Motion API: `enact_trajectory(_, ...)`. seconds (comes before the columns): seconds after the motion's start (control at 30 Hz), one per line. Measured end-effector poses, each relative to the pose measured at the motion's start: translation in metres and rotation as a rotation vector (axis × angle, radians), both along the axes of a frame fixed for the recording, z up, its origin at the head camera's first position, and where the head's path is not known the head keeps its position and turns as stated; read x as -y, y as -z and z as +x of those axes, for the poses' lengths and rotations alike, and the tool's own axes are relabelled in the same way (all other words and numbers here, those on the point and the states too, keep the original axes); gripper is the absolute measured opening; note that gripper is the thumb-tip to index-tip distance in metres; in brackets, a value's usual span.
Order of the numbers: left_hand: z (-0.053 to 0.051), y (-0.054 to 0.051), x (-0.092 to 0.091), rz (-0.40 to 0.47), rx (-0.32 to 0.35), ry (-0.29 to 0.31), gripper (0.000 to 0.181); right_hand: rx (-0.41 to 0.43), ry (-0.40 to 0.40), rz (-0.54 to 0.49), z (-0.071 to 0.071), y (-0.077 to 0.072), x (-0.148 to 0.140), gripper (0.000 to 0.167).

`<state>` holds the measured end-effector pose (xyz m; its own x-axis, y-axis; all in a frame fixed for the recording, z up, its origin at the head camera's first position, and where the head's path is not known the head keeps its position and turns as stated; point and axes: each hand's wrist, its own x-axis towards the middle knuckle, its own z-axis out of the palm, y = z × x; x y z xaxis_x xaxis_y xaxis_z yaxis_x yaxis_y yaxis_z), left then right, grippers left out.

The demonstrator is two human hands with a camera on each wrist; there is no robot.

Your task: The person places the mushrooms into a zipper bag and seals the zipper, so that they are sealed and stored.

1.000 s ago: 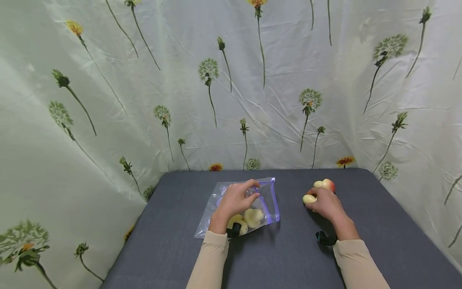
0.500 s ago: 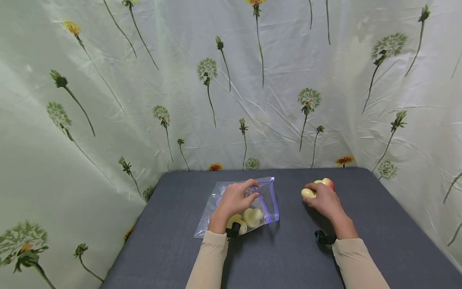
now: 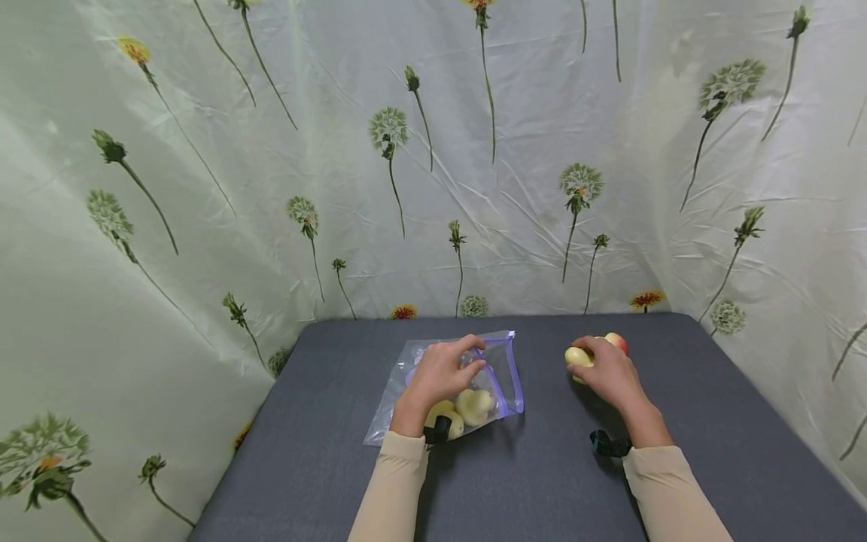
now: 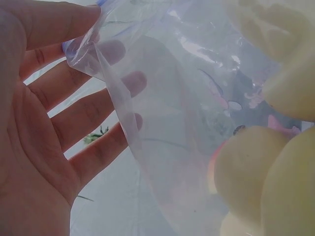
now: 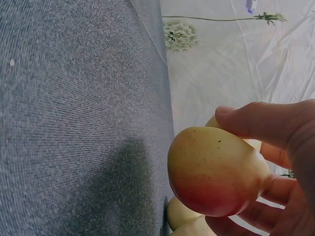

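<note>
The flower-printed curtain and the dark table in front of it look much the same as a second ago. The clear bag has kept its place left of centre, with pale bagged fruits showing through its film. The left hand stays at the mouth, its thumb and fingers apart and lightly bent; the wrist view shows several fingertips through the film (how firmly they press on it, I cannot tell).

The change is at the right hand: it has come up slightly, and the pale fruit at its fingertips sits higher in the head view. Its own wrist view shows the blushed fruit between thumb and bent fingers, with more pale skin just behind it; whether both are gripped is unclear. I judge that the hold is made and the load is off the table, outside the bag. A red-sided fruit lies just beyond the hand, near the table's far edge.

For room, a strip of tabletop separates the right hand from the bag, and the near part of the table lies wide below both. The bag's purple-edged mouth faces the right hand and looks parted, with the small slider at its far corner.
</note>
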<state>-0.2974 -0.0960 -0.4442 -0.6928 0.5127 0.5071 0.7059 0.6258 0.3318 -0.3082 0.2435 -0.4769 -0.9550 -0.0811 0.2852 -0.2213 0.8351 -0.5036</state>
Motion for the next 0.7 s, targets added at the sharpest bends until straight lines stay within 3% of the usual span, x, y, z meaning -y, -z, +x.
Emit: enact_trajectory(0.7, 0.0002, -0.0015, 0.0002, -0.012, 0.029, -0.017, 0.022, 0.004, 0.018, -0.017, 0.0009, -0.0025, 0.0000, 0.038)
